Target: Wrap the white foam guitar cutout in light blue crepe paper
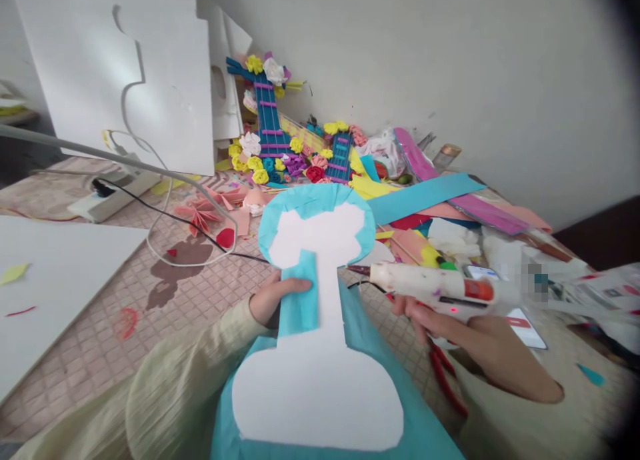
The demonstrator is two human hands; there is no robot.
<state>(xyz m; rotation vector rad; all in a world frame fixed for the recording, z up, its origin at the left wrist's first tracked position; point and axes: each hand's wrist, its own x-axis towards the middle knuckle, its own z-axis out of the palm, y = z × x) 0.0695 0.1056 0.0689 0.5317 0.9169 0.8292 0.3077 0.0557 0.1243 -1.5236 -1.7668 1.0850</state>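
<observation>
A white board cutout (320, 393) with a rounded top, a narrow neck and a wide base stands in front of me, backed by blue paper (367, 340). Around its top the paper is folded over onto the white face. My left hand (280, 297) grips the neck at its left side, thumb pressing down a folded blue flap (301, 300); its other fingers are hidden behind. In my right hand (450, 327) is a white glue gun (425, 280) with an orange part and a lit red light. Its dark tip points left, close to the neck's upper right edge.
Paper flowers (260, 163) and blue guitar-like shapes (267, 110) lean at the wall. A white power strip (115, 193) and looping cables lie left, near a white board (55, 280). Blue paper strips (430, 197), red-handled scissors (445, 377) and a phone (527, 330) are on the right.
</observation>
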